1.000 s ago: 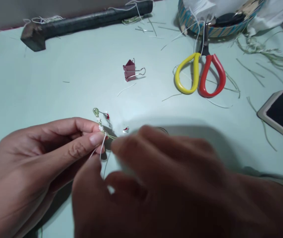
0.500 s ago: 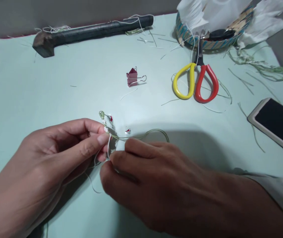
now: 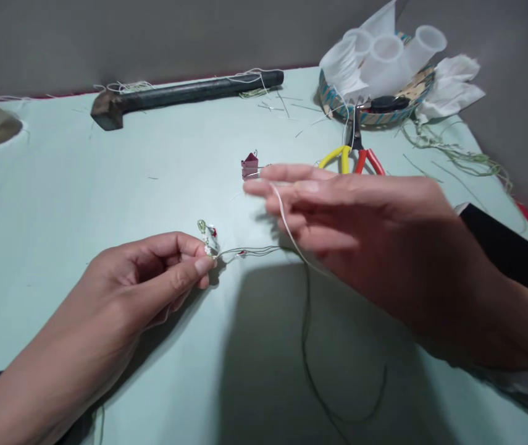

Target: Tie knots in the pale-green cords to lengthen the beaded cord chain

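Observation:
Between the thumb and fingers of my left hand [image 3: 152, 284] is the lower end of a small knotted piece [image 3: 207, 238], white and green with a green loop on top. Green cords [image 3: 307, 321] run right from it, pass under my right hand and curl down over the table. My right hand [image 3: 360, 216] is raised to the right, its fingers pressed together, with a white thread [image 3: 286, 222] across them. The thread's ends cannot be made out. Small red-and-silver bits [image 3: 241, 253] show beside the piece and behind the cords.
A hammer [image 3: 189, 93] lies at the back. Behind my right hand are a maroon binder clip [image 3: 249, 165] and yellow-and-red-handled cutters [image 3: 372, 162]. A basket [image 3: 384, 118] with white plastic cups stands back right, near loose green cords [image 3: 467, 159].
My right hand has moved away from my left, up and to the right, drawing the white thread. The green cords now hang lower right. The view has shifted, and the phone is no longer seen.

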A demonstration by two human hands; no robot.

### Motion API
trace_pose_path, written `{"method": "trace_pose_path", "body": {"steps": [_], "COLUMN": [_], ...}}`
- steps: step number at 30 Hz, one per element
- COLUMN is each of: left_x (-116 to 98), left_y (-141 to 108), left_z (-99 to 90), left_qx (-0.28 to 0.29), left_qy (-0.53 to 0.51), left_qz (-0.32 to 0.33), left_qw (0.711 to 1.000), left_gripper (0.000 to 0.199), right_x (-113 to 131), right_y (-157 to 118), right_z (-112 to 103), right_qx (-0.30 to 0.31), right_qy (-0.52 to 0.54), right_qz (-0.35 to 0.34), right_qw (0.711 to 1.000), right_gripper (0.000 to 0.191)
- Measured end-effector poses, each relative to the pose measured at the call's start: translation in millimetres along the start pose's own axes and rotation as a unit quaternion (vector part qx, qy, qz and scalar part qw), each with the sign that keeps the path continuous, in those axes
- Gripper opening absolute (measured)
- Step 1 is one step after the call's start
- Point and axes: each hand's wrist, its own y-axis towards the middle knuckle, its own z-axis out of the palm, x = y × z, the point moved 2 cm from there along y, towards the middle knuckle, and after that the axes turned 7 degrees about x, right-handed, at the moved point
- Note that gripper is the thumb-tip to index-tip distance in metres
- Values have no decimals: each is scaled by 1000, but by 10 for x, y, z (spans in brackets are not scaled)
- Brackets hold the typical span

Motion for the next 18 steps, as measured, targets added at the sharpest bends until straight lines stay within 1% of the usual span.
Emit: {"method": "trace_pose_path", "body": {"steps": [2, 3, 4, 5, 6, 7, 8, 9, 10, 11, 12, 14, 16, 18], "left_x": [-39, -59, -76, -88, -94, -91, -78, -57, -31, -1, 29, 74, 94, 90], "left_y": [16, 24, 29, 32, 31, 25, 16, 3, -11, -24, -36, -48, -46, -33], "left_z": [24, 39, 55, 70, 80, 84, 79, 65, 45, 18, -12, -67, -101, -105], "left_qx": [0, 1, 4, 6, 7, 4, -3, -16, -28, -45, -61, -86, -100, -99], "left_qy": [-19, -29, -38, -44, -47, -48, -49, -51, -51, -49, -44, -29, -14, -9], "left_qz": [20, 28, 34, 37, 41, 42, 42, 44, 45, 45, 41, 33, 22, 25], "left_qw": [1000, 999, 999, 998, 998, 998, 998, 998, 997, 997, 996, 995, 995, 995], "left_gripper": [38, 36, 35, 32, 30, 27, 24, 20, 18, 18, 21, 29, 38, 42], "right_x": [-10, -23, -39, -60, -85, -119, -158, -200, -238, -270, -296, -332, -345, -345], "right_y": [-22, -41, -62, -84, -105, -123, -135, -141, -139, -130, -117, -85, -58, -42], "right_z": [0, 7, 22, 44, 71, 100, 128, 149, 162, 168, 172, 179, 189, 202], "right_qx": [-17, -29, -36, -37, -33, -24, -9, 10, 24, 37, 51, 83, 95, 85], "right_qy": [-43, -91, -165, -262, -367, -467, -549, -610, -651, -679, -699, -729, -747, -759], "right_qz": [-30, -54, -90, -135, -186, -234, -274, -301, -314, -315, -308, -278, -254, -239], "right_qw": [998, 994, 982, 955, 911, 853, 789, 733, 690, 662, 643, 620, 607, 600], "right_gripper": [19, 24, 26, 25, 20, 13, 12, 20, 29, 36, 41, 47, 49, 48]}}
